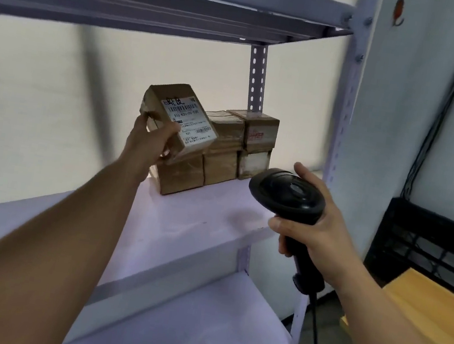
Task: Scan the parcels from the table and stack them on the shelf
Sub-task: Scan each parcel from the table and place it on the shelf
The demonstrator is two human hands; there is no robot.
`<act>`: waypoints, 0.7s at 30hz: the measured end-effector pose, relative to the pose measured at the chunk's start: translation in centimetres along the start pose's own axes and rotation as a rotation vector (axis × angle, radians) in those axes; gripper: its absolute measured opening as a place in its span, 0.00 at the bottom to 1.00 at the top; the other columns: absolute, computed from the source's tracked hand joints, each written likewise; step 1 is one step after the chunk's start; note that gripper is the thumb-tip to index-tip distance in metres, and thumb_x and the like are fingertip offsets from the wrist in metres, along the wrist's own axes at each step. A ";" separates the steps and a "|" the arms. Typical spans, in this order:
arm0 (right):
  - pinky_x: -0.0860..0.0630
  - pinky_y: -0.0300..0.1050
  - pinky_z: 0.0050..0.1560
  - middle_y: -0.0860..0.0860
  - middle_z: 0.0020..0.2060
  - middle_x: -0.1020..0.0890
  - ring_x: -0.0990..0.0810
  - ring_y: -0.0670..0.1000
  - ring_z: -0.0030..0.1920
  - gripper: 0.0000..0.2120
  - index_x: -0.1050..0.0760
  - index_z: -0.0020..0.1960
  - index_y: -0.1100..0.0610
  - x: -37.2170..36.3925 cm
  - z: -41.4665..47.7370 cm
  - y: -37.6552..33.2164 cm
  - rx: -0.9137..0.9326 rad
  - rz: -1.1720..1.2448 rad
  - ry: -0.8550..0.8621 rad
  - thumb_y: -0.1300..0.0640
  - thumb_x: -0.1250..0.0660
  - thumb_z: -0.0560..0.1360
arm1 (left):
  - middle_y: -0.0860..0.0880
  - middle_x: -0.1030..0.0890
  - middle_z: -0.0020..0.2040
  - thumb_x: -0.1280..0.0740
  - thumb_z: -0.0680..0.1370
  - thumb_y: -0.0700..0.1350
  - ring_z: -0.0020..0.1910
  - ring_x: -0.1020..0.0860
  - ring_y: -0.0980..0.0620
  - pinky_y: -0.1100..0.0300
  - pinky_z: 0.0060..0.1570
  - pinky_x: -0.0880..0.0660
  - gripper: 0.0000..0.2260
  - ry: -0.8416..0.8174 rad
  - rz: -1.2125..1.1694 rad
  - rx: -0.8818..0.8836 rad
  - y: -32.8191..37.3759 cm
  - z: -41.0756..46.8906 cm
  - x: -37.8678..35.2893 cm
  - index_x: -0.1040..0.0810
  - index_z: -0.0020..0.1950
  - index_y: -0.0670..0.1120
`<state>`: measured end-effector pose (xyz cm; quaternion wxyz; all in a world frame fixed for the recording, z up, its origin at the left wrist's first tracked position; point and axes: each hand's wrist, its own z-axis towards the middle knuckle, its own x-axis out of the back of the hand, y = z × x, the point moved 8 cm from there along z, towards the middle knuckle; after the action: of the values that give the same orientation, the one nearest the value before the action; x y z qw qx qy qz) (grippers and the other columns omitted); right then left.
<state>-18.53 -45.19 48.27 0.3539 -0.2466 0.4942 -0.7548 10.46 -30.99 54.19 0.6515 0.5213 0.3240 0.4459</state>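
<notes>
1. Shelf (197,226): a grey metal unit. Its middle board carries the stacked goods at the back right, next to a perforated upright.
2. Stack of boxes (232,149): three columns stand side by side. The two on the right are two high. The left column shows only a bottom box, so the place on top of it is free.
3. Parcel (181,117): it is held over that left column, next to the upper middle box. It is tilted, with its long axis slanting from upper left down to lower right. The labelled face is turned up and towards the camera. Whether its lower edge touches the box beneath cannot be told.
4. Scanner (287,195): it is held low and to the right, well apart from the parcel, with its head aimed towards the shelf.
5. Hands: the left hand (150,142) grips the parcel at its near end, and the right hand (320,230) is wrapped round the scanner handle.
6. Label (189,122): white and printed, with a handwritten mark on it.
7. Assessment: the step in hand appears to be placement. The parcel should be levelled, its long side lined up with its neighbours, and pushed flush against the middle column. It should be released only once it sits flat.
</notes>
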 end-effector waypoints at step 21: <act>0.23 0.46 0.30 0.58 0.58 0.21 0.22 0.55 0.26 0.41 0.33 0.69 0.38 -3.6 3.5 1.1 -0.008 -0.013 0.002 0.71 0.25 0.68 | 0.45 0.29 0.71 0.26 0.73 0.50 0.67 0.29 0.42 0.47 0.66 0.30 0.44 -0.074 0.591 -0.107 -1.8 3.5 -0.6 0.51 0.80 0.55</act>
<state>-13.47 -44.66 48.56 0.3476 -0.2506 0.4959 -0.7552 13.75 -33.04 53.31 0.5315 0.5738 0.1101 0.6133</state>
